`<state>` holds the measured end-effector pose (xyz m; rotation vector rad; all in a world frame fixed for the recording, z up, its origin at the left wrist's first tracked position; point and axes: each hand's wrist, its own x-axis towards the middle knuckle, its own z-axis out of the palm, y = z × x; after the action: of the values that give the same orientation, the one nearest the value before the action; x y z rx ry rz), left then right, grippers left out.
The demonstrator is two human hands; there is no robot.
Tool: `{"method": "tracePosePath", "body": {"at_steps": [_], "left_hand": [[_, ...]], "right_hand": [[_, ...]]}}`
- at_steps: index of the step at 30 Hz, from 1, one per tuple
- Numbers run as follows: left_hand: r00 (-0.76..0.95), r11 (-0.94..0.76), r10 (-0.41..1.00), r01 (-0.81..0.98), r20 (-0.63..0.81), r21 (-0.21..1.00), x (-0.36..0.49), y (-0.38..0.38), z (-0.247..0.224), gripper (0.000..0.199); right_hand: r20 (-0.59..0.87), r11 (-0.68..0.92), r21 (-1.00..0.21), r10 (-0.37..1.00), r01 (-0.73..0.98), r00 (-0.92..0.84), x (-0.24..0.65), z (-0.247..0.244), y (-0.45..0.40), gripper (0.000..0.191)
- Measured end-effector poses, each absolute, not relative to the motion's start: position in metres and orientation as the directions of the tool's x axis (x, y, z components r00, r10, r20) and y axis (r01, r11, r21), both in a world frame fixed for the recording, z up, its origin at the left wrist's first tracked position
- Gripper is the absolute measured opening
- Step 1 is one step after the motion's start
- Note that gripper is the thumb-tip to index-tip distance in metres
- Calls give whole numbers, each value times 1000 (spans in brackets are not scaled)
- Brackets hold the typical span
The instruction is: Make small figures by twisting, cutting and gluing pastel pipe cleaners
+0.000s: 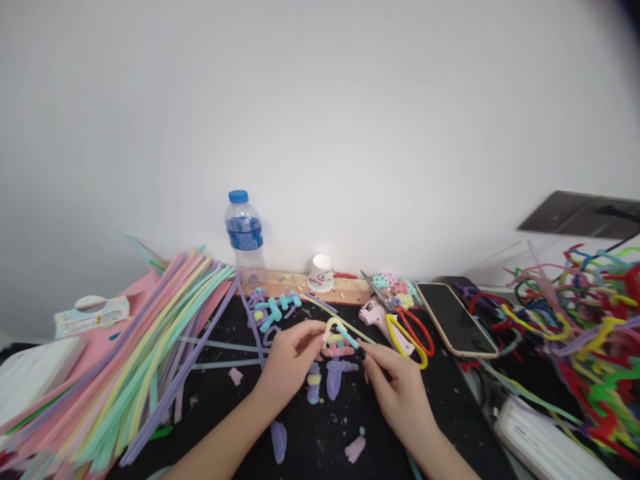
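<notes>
While the left hand (295, 357) pinches its pale-yellow bend, the pale-yellow and light-blue fuzzy stem piece (349, 337) sits just below and right of frame centre, arched. Left thumb and index closed on it, other fingers curled. Right hand (397, 380) has the light-blue end between thumb and fingertips, other fingers loosely bent. Can't tell if the two colours are one stem or two joined.

Just under the hands: pink fuzzy piece (339, 350), purple fuzzy looped piece (335, 380), and a purple fuzzy roll with a yellow band (313, 385), all on the black tabletop (305, 430).

Right of centre: pale-pink glue gun (379, 316), partly under scissors with red and yellow handles (417, 333). Further right, black-screened phone in a pale case (455, 319), then a tangle of bright multicolour fuzzy stems (595, 333) at the right edge.

Left of the left hand: light-blue fuzzy branched piece (274, 313). Lower left: big bundle of long pastel fuzzy stems (155, 347). Near centre, by the wall: white printed paper cup (321, 273), upside down; left of it, clear plastic bottle with blue cap and label (244, 230), upright.
</notes>
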<state>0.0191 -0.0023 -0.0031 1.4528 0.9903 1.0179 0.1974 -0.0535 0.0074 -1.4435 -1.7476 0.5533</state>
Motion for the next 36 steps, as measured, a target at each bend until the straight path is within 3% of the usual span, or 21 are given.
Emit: {"method": "tracePosePath", "body": {"at_steps": [6, 10, 15, 24, 36], "left_hand": [[336, -70, 940, 52, 49, 996, 21, -4, -3, 15], [378, -21, 926, -3, 20, 1000, 23, -6, -1, 14], [452, 108, 889, -54, -72, 993, 24, -6, 1, 15], [478, 261, 861, -124, -173, 957, 22, -7, 1, 24], [439, 232, 880, -63, -181, 971, 24, -6, 1, 25]], "right_hand": [[256, 217, -780, 967, 587, -17, 192, 3, -52, 24], [193, 153, -870, 981, 469, 38, 191, -3, -52, 14], [143, 123, -928, 989, 351, 31, 190, -6, -53, 15], [111, 95, -926, 994, 366, 24, 191, -6, -53, 15], [88, 88, -933, 996, 348, -17, 189, -4, -54, 14]]}}
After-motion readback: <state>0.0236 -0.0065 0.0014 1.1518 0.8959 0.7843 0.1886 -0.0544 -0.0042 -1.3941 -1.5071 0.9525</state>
